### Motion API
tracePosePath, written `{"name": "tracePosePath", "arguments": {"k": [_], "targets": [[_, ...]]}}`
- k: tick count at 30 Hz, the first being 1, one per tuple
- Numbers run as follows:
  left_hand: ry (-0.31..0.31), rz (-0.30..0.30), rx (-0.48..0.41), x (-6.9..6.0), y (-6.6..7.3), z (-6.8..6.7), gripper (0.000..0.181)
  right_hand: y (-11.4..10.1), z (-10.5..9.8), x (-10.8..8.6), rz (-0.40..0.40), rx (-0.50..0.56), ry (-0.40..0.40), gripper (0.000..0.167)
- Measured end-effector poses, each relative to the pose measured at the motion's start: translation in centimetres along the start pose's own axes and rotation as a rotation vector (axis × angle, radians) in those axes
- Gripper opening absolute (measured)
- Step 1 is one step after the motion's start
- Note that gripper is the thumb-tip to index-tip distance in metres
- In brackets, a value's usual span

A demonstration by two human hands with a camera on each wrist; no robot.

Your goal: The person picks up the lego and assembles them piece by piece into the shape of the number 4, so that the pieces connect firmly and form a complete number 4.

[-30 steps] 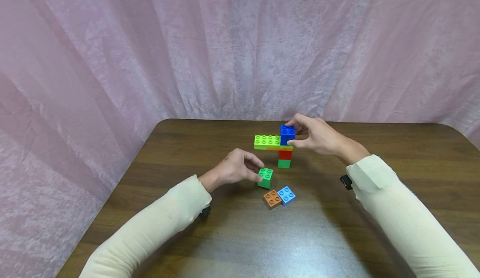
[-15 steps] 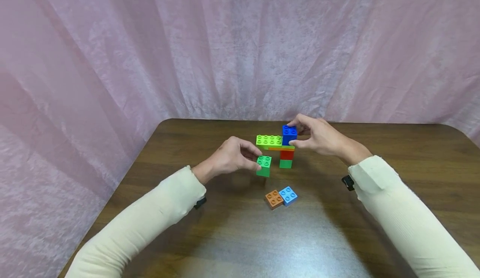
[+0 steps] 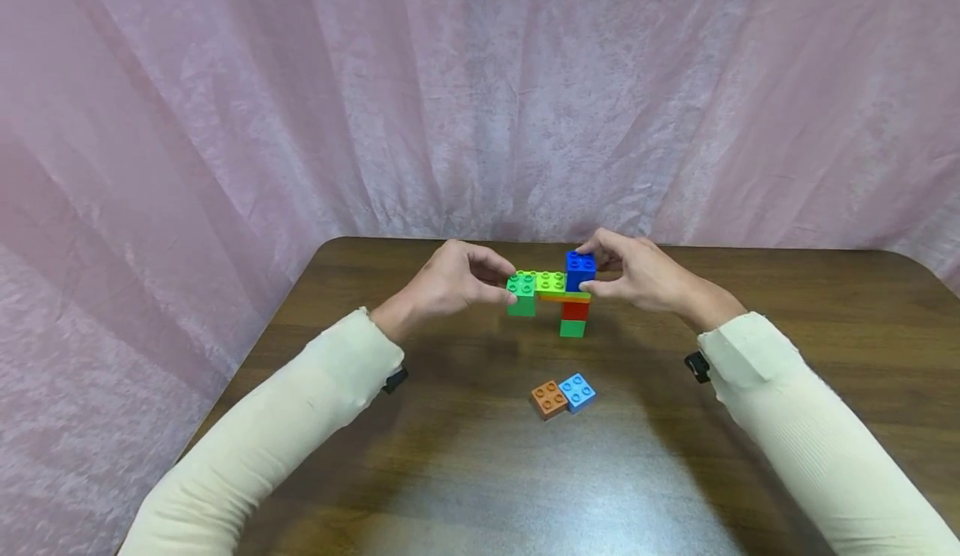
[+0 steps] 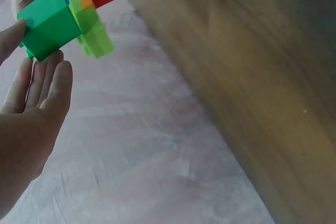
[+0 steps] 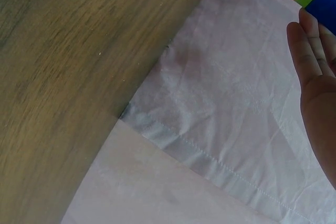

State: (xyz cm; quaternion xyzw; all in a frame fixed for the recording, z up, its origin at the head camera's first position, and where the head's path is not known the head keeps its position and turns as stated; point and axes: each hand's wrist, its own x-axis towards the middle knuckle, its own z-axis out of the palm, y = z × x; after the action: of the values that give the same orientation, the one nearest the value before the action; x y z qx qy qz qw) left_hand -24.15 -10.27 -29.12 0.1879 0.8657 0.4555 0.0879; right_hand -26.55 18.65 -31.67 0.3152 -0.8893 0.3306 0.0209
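"As the parts are read left to right about the lime bar (image 3: 551, 282), which come first?"

"At its left, the left hand (image 3: 452, 279) pinches a green brick (image 3: 521, 295) between thumb and fingers; this overlaps the bar's left end in the head view, though contact cannot be determined."

"And before and beneath the bar?"

"Before it, a brown brick (image 3: 549, 400) and, rightward, a light-blue brick (image 3: 577, 393) lie touching on the bench (image 3: 810, 314). Beneath its right part: an orange plate (image 3: 553, 298), a red brick (image 3: 576, 312), a lower green brick (image 3: 573, 328)."

"What ends the row?"

"Upon the bar's right end, a blue brick (image 3: 581, 273), gripped by the right hand (image 3: 636, 274)."

"Which step is shown?"

"Probably fitting the green brick to the bar's left end. The next move would call for aligning studs, then pressing gently, since that end overhangs."

"Any lettering?"

"No brand, label or writing is legible."
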Motion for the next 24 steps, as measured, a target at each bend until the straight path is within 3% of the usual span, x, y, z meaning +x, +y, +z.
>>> {"name": "tracePosePath", "arguments": {"k": [8,24], "targets": [[0.041,-0.013,-0.004,0.6,0.3,-0.8,0.03,0.0,0.0,0.1,-0.004,0.0,0.008,0.041],[0.088,0.044,0.008,2.4,-0.4,-0.4,0.03,0.1,0.2,0.0,-0.019,0.015,0.014,0.039]]}}
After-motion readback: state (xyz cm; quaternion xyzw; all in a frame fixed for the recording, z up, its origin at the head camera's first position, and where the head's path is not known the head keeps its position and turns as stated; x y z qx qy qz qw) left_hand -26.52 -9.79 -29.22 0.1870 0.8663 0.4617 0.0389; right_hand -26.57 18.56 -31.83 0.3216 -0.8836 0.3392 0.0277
